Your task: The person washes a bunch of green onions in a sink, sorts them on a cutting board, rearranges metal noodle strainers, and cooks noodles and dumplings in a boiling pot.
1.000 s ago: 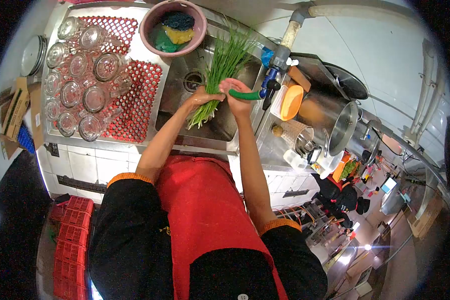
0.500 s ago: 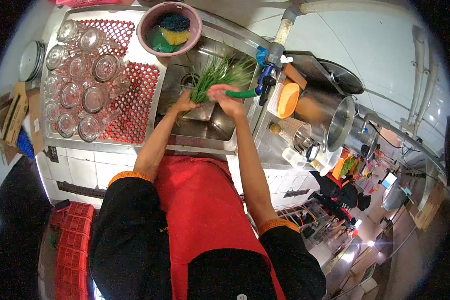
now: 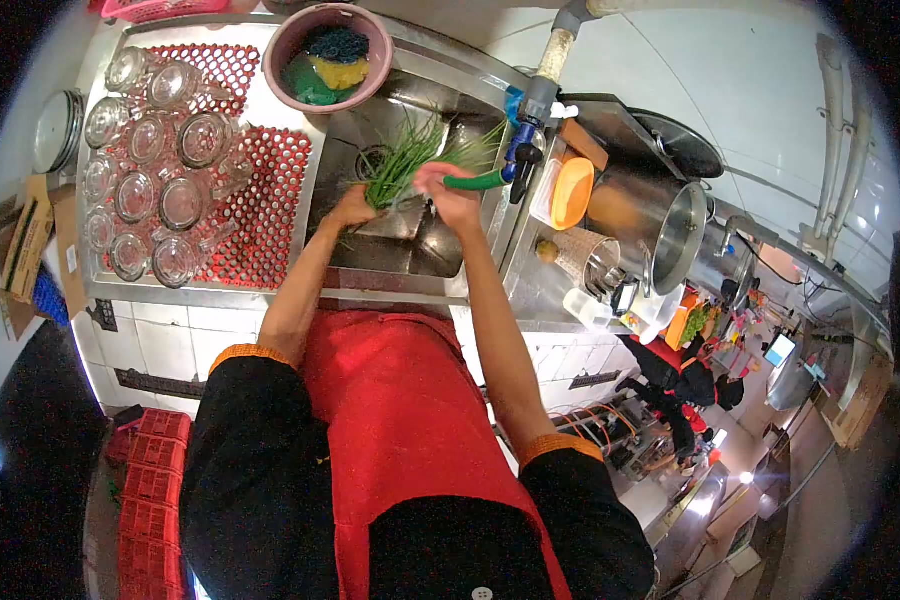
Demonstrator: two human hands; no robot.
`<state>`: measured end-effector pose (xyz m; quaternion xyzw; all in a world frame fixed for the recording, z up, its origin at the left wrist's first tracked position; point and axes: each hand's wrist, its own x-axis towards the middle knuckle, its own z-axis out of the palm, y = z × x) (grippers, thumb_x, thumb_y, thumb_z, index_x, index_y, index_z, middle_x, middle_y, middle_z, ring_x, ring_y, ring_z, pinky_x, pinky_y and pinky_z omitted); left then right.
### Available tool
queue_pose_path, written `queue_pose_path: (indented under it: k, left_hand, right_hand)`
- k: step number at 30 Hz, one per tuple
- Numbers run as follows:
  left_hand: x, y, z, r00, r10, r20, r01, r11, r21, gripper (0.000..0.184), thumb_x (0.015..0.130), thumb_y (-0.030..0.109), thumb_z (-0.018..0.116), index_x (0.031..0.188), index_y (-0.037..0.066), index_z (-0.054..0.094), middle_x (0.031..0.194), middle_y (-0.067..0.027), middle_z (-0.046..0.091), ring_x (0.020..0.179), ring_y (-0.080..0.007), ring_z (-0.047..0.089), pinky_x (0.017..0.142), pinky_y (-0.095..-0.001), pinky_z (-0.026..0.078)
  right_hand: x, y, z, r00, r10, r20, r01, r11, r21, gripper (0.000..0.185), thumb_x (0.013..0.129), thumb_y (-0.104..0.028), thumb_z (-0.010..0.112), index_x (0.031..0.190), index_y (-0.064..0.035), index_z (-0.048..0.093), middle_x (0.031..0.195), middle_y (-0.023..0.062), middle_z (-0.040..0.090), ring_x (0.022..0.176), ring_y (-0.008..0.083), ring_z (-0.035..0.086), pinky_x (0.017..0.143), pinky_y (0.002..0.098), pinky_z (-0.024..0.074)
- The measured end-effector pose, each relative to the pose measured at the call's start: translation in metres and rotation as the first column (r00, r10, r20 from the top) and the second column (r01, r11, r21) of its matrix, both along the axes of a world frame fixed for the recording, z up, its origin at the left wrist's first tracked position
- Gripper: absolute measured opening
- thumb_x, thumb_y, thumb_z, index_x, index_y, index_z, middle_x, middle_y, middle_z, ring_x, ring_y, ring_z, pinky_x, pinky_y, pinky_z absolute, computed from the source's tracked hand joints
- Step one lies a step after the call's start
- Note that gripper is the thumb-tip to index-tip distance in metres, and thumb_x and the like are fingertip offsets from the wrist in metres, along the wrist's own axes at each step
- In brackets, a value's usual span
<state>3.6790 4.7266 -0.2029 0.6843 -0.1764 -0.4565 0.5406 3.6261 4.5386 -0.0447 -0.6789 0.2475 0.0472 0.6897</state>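
Work under way: left hand (image 3: 352, 209), fingers clamped on green stalks (image 3: 400, 168), not yet set down; right hand (image 3: 458, 207), fingers closed around hose (image 3: 482, 181); sink (image 3: 432, 258) beneath both.

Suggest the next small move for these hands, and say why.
Probably a slight turn of the left hand, so another side of the greens faces the hose. The left hand grips the bunch near one end, over the sink, and the right hand holds the hose's end close beside the leaves.
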Motion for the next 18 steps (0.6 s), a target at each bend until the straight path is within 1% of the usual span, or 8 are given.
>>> queue_pose_path:
  k: [2,4,5,8,9,11,15,18]
  left_hand:
    - [0.005,-0.009,0.011,0.999,0.011,-0.044,-0.01,1.0,0.004,0.059,0.064,0.02,0.081,0.117,0.003,0.064,0.109,-0.0142,0.069,0.099,-0.024,0.064,0.09,-0.0357,0.049]
    - [0.015,-0.027,0.017,0.999,-0.009,0.043,0.012,0.999,-0.052,0.057,0.067,0.02,0.081,0.119,0.001,0.063,0.107,-0.0125,0.07,0.1,-0.0229,0.064,0.091,-0.0356,0.049]
    - [0.019,-0.035,0.024,0.999,-0.011,0.047,0.014,0.998,-0.054,0.057,0.067,0.02,0.081,0.119,0.001,0.063,0.107,-0.0125,0.07,0.1,-0.0229,0.064,0.091,-0.0356,0.049]
    - [0.039,-0.05,0.077,0.756,-0.066,-0.652,-0.083,0.977,-0.196,0.053,0.076,0.017,0.079,0.122,-0.001,0.06,0.119,-0.0116,0.065,0.108,-0.0198,0.062,0.094,-0.0337,0.049]
    - [0.039,-0.055,0.079,0.757,-0.063,-0.651,-0.085,0.977,-0.194,0.053,0.076,0.017,0.079,0.122,-0.001,0.06,0.119,-0.0116,0.065,0.108,-0.0198,0.062,0.094,-0.0337,0.049]
    - [0.039,-0.064,0.083,0.601,-0.179,-0.779,-0.267,0.874,-0.406,0.055,0.082,0.02,0.073,0.129,-0.003,0.054,0.124,-0.0126,0.063,0.113,-0.0215,0.06,0.1,-0.0361,0.046]
    - [0.047,-0.068,0.123,0.421,-0.488,-0.765,-0.465,0.608,-0.643,0.063,0.09,0.015,0.06,0.144,-0.005,0.034,0.145,-0.022,0.043,0.134,-0.0293,0.044,0.114,-0.0417,0.033]
    - [0.054,-0.065,0.138,0.473,-0.477,-0.741,-0.418,0.619,-0.665,0.062,0.09,0.015,0.06,0.143,-0.006,0.035,0.146,-0.0243,0.04,0.136,-0.0308,0.04,0.116,-0.0439,0.029]
  right_hand:
    - [-0.007,-0.003,-0.014,0.964,-0.205,0.17,0.207,0.978,0.005,0.011,0.091,-0.003,0.063,0.099,0.0044,0.064,0.094,0.0143,0.069,0.086,0.0216,0.068,0.081,0.0316,0.0566]
    - [-0.024,-0.019,-0.019,0.849,0.439,-0.295,-0.511,0.825,-0.243,0.021,0.09,-0.013,0.068,0.103,0.0024,0.064,0.094,0.0118,0.069,0.085,0.0194,0.068,0.078,0.0288,0.0552]
    - [-0.03,-0.018,-0.027,0.851,0.436,-0.293,-0.508,0.825,-0.247,0.021,0.09,-0.013,0.068,0.103,0.0024,0.064,0.094,0.0118,0.069,0.085,0.0194,0.068,0.078,0.0288,0.0552]
    - [-0.036,0.0,-0.014,0.871,-0.017,-0.491,-0.183,0.916,-0.356,0.063,0.074,-0.038,0.082,0.118,0.0011,0.059,0.105,0.0133,0.067,0.096,0.0191,0.064,0.088,0.0335,0.0504]
    - [-0.034,0.005,-0.017,0.872,-0.015,-0.49,-0.184,0.917,-0.354,0.063,0.074,-0.038,0.082,0.118,0.0011,0.059,0.105,0.0133,0.067,0.096,0.0191,0.064,0.088,0.0335,0.0504]
    - [-0.035,0.011,-0.035,0.998,-0.058,-0.029,0.056,0.997,-0.055,0.068,0.071,-0.036,0.086,0.121,0.0006,0.057,0.111,0.0088,0.065,0.099,0.0196,0.062,0.091,0.0332,0.0484]
    - [-0.029,-0.012,-0.031,0.993,0.095,-0.066,-0.103,0.985,-0.139,0.078,0.074,-0.024,0.086,0.135,-0.0036,0.042,0.123,0.0084,0.057,0.103,0.0202,0.06,0.088,0.033,0.0486]
    - [-0.031,-0.024,0.0,0.986,-0.036,-0.161,0.07,0.975,0.212,0.068,0.078,-0.023,0.082,0.132,-0.0066,0.046,0.12,0.009,0.059,0.104,0.0202,0.061,0.085,0.0354,0.0539]
